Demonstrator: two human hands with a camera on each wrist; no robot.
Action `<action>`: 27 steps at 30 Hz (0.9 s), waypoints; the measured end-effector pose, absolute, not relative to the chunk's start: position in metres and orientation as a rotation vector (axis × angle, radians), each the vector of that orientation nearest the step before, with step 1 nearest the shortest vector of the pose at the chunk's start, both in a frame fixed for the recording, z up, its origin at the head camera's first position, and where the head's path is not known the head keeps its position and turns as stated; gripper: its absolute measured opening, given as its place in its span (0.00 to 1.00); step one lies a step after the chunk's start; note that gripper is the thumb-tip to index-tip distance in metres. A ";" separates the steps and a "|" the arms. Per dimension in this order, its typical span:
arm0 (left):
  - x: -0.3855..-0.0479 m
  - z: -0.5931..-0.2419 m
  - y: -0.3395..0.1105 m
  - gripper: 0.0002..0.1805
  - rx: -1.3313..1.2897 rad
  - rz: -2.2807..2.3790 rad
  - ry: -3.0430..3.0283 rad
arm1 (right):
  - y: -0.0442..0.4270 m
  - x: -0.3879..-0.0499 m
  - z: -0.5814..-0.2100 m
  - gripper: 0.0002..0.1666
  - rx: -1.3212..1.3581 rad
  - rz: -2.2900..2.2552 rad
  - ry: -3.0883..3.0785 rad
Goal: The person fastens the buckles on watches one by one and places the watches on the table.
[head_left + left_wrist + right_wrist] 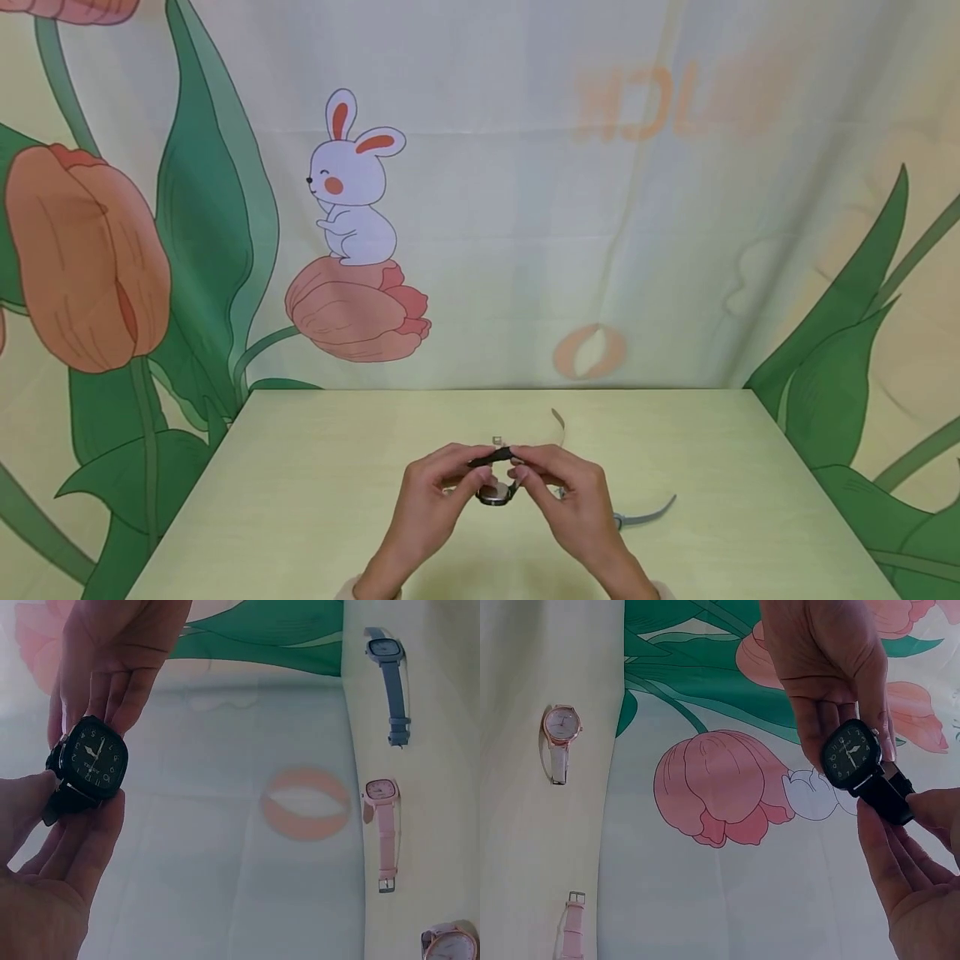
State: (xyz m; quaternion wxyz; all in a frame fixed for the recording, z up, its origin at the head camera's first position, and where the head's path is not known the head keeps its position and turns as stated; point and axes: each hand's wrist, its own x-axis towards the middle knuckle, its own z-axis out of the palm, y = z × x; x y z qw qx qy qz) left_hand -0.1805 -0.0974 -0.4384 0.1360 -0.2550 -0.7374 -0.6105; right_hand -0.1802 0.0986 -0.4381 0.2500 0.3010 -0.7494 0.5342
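Observation:
Both hands hold a black wristwatch (pixel 491 457) up in front of the body, its strap bent round. My left hand (pixel 437 496) grips it from one side, and my right hand (pixel 576 493) pinches it from the other. The left wrist view shows the squarish black dial (pixel 98 759) with pale numerals, the left thumb and fingers (pixel 97 847) on the strap side. In the right wrist view the right thumb and fingers (pixel 889 855) pinch the black strap (pixel 885 799), while the left fingers touch the far side of the case. Fingers hide part of the strap.
On the pale table (pixel 300 517) lie a blue watch (pixel 394 690), a pink watch (pixel 384 825) and a white watch with a rose-gold case (pixel 561 724). Behind the table's back edge hangs a curtain (pixel 487 250) printed with tulips and a rabbit.

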 end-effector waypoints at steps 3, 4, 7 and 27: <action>-0.181 -0.437 -0.099 0.11 -0.745 -1.731 -2.118 | 0.099 -0.181 -0.437 0.14 0.853 1.443 -2.031; -0.181 -0.436 -0.099 0.11 -0.746 -1.721 -2.117 | 0.099 -0.182 -0.437 0.14 0.867 1.439 -2.026; -0.181 -0.436 -0.100 0.10 -0.735 -1.703 -2.127 | 0.100 -0.184 -0.438 0.14 0.917 1.429 -2.010; -0.199 -0.444 -0.110 0.11 -0.347 -2.011 -2.195 | 0.080 -0.198 -0.445 0.17 0.640 1.782 -2.143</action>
